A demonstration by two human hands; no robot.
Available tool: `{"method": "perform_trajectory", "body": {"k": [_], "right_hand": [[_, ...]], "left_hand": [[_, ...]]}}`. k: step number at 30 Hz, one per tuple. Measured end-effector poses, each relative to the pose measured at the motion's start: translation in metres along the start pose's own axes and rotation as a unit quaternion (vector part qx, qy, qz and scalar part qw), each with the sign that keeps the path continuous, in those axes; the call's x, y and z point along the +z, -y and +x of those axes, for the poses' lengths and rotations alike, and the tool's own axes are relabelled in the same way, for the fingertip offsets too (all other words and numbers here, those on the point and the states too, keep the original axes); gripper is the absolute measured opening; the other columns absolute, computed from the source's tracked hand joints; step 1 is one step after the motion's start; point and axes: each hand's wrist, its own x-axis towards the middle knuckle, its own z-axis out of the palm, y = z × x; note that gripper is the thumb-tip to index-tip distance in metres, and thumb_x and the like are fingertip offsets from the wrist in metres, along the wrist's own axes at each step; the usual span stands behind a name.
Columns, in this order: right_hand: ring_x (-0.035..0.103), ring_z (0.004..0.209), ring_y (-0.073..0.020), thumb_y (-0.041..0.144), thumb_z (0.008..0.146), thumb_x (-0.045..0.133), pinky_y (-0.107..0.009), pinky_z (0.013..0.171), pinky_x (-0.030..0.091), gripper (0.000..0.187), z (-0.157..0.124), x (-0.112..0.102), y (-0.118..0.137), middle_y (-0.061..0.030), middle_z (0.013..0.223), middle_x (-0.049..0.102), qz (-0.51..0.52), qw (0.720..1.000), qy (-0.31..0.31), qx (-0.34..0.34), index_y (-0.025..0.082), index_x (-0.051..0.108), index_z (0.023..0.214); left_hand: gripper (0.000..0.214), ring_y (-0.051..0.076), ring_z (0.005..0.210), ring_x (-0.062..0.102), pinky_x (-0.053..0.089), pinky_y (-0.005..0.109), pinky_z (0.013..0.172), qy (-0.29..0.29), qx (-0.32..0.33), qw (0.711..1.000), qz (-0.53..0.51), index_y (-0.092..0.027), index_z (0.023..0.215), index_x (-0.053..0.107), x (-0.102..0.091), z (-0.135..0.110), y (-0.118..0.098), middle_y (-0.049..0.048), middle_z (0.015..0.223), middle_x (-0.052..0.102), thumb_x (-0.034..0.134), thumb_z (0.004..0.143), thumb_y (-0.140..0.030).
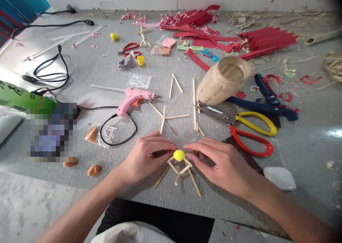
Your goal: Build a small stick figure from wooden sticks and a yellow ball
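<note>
A small stick figure [184, 169] made of thin wooden sticks stands near the table's front edge, with a yellow clay ball [179, 155] on top. My left hand [149, 155] comes in from the left, its thumb and forefinger closed at the ball's left side. From the right, my right hand [216, 161] has its fingertips at the ball's other side and by the upper sticks. Just beyond my hands lie a joined piece of sticks [164, 118] and several loose sticks [194, 104]. A pink hot glue gun [135, 97] rests farther left.
Large scissors [240, 125] lie at right beside a jar [226, 79] and blue-handled cutters [275, 104]. Red paper strips [203, 32] cover the back. At left are a phone [52, 136], a black cable [64, 68] and brown clay lumps [94, 170]. A white case [280, 178] sits at right.
</note>
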Motion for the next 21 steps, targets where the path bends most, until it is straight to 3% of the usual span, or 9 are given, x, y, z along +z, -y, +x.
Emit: {"method": "perform_trajectory", "body": {"k": [9,14,17,21], "right_hand": [[0.067,0.082,-0.0168,0.013,0.099,0.063,-0.030,0.074,0.051,0.013,-0.001,0.003,-0.001,-0.0029,0.089,0.074,-0.041,0.998,-0.033,-0.029,0.017,0.069,0.110],[0.063,0.080,-0.0175,0.013,0.099,0.061,-0.033,0.076,0.049,0.013,-0.002,-0.008,0.017,-0.0030,0.088,0.071,-0.092,0.993,-0.034,-0.062,0.017,0.066,0.111],[0.063,0.079,-0.0192,0.025,0.100,0.062,-0.033,0.072,0.046,0.008,0.000,-0.010,0.035,-0.0035,0.084,0.069,-0.115,0.992,-0.027,-0.041,0.017,0.064,0.100],[0.059,0.070,-0.0195,0.033,0.100,0.061,-0.034,0.063,0.038,0.023,0.004,-0.003,0.048,-0.0029,0.074,0.064,-0.179,0.984,-0.001,-0.005,0.020,0.058,0.082]], "left_hand": [[0.015,0.017,0.084,0.067,0.055,0.031,0.077,0.006,-0.005,1.000,0.001,-0.016,0.104,0.079,-0.002,-0.002,0.001,0.0055,0.097,0.081,0.074,0.091,-0.011],[0.015,0.018,0.085,0.067,0.055,0.031,0.078,0.002,-0.010,1.000,-0.003,-0.015,0.104,0.079,-0.002,-0.002,0.001,0.0065,0.097,0.081,0.074,0.090,-0.010],[0.014,0.018,0.084,0.067,0.055,0.031,0.077,0.001,-0.013,1.000,-0.005,-0.015,0.102,0.079,-0.002,-0.002,0.001,0.0062,0.096,0.080,0.074,0.090,-0.010],[0.012,0.017,0.082,0.067,0.055,0.031,0.077,-0.006,-0.003,1.000,-0.001,-0.015,0.101,0.079,-0.001,-0.001,0.000,0.0056,0.095,0.081,0.073,0.091,-0.011]]}}
